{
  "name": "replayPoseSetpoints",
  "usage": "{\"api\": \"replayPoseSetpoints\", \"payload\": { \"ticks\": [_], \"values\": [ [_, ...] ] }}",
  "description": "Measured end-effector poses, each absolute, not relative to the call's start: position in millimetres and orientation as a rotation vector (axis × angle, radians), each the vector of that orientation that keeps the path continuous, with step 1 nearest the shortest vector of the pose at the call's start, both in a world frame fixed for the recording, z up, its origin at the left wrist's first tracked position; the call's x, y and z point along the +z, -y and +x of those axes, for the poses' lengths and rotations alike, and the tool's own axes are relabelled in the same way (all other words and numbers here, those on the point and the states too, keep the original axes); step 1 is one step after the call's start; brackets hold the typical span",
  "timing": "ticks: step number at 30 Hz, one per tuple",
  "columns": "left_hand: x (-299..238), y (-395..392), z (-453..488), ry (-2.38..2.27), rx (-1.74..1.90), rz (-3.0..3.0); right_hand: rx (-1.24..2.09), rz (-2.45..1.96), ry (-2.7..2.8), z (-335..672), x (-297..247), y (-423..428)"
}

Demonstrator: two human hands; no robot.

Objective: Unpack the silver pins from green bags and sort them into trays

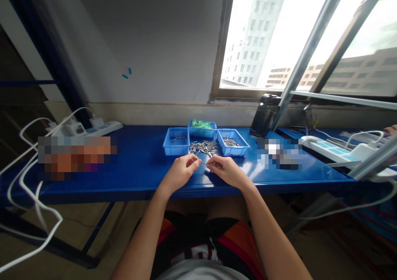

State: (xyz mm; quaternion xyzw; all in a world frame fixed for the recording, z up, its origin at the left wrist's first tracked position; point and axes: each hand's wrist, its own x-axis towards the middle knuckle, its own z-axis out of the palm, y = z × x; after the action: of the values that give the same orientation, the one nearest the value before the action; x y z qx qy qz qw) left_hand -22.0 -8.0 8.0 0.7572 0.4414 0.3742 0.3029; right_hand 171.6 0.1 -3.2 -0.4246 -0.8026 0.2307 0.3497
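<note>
My left hand and my right hand meet low over the table's front part, fingertips almost touching. Both are pinched closed on a small thin metal pin that bridges the gap between them; its exact shape is too small to make out. Just beyond my fingers lies a loose pile of similar metal pins. To its left, a blue bin has a few pins inside. The blue bin on the right holds many small metal pieces. Behind the pile, another blue bin contains green pieces.
The blue table runs along a wall and window. A black bottle stands at the back right. Power strips lie on the left and right, with white cables hanging at the left. Blurred items lie at both sides.
</note>
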Motion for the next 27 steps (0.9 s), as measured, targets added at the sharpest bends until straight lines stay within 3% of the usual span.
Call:
{"api": "replayPoseSetpoints", "payload": {
  "ticks": [27],
  "values": [
    [8.0,10.8,-20.6,-1.167,0.973,2.083,0.565,-1.137,2.038,169.5,2.1,3.3]
  ]
}}
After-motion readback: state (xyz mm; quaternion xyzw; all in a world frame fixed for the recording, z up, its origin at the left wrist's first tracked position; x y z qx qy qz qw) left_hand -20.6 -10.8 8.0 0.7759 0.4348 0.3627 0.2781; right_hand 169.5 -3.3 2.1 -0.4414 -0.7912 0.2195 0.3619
